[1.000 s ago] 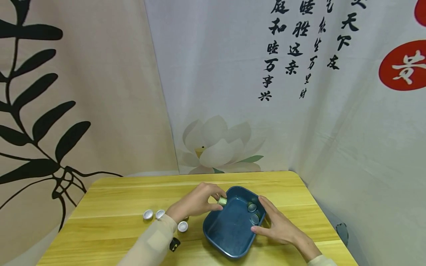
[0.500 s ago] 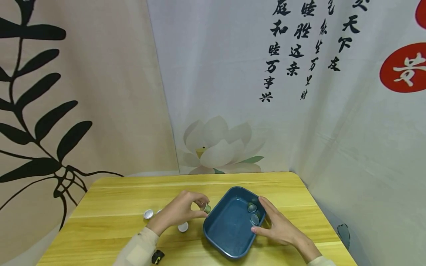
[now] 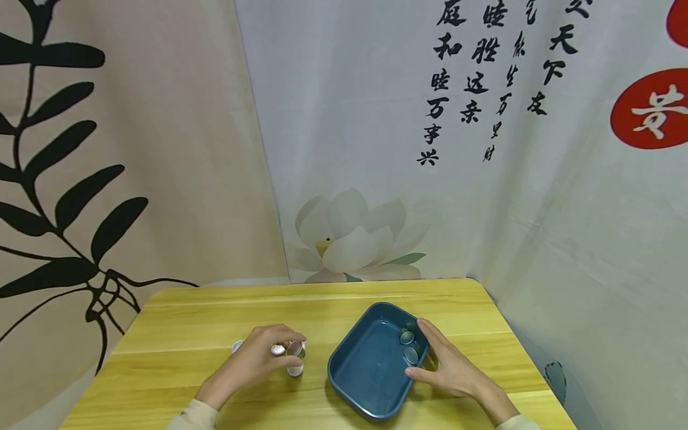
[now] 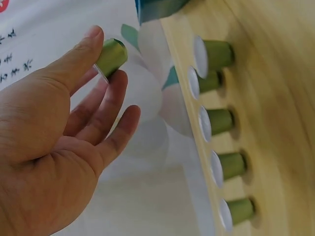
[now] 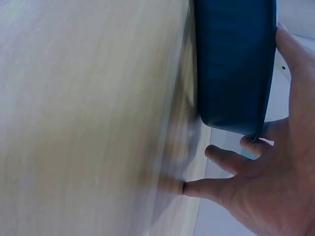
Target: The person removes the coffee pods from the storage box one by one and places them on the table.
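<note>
My left hand [image 3: 258, 360] pinches a green coffee capsule [image 4: 111, 58] between thumb and index finger, above the table left of the blue tray. Below it, several more green capsules [image 4: 231, 164] with white lids stand upright in a row; in the head view one white-lidded capsule [image 3: 294, 370] shows just under the held one, and the hand partly covers others. Two capsules [image 3: 411, 355] lie inside the blue tray [image 3: 371, 382] along its right wall. My right hand [image 3: 454, 364] grips the tray's right side, its thumb at the rim; one fingertip reaches the tabletop in the right wrist view.
The wooden table [image 3: 183, 334] has its back edge close to a hanging cloth [image 3: 371, 149] printed with characters and a lotus. Another cloth [image 3: 188, 149] with dark leaves hangs at the left.
My left hand has moved left and toward me with its capsule, from the tray's left rim to above the standing capsules. The right hand and the tray have stayed put.
</note>
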Tool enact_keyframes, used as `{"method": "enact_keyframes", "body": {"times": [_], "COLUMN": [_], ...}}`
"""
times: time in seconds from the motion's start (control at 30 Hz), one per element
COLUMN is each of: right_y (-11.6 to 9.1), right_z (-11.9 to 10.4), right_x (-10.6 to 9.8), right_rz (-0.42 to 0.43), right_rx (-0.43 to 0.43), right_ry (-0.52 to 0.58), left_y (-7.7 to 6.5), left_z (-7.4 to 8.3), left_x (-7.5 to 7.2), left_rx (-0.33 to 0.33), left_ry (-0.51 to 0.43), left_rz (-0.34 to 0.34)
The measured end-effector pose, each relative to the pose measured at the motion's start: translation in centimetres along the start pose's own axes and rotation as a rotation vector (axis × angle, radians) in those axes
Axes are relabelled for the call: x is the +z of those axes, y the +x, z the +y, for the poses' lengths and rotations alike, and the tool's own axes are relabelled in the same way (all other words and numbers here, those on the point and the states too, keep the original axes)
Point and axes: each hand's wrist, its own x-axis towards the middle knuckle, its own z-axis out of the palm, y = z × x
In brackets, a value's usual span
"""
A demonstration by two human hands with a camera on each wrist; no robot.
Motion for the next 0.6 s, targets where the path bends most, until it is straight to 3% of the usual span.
{"method": "enact_keyframes", "body": {"times": [0.1,0.33,0.6], "right_y": [0.0,-0.1,-0.1], "right_z": [0.0,-0.1,0.0], "right_x": [0.0,-0.1,0.0], "right_rz": [-0.004,-0.015,-0.012], "right_rx": [0.002,0.007,0.000], "right_ry": [0.002,-0.005,-0.005], "left_y": [-1.1,-3.1,-4.3], "left_z": [-0.4,-1.6,-2.5], "left_x": [-0.3,-0.7,-0.5], "left_rx": [-0.052,-0.100,-0.133], "left_ry": [0.027,0.082,0.083], "left_rz": [0.018,0.059,0.060]}}
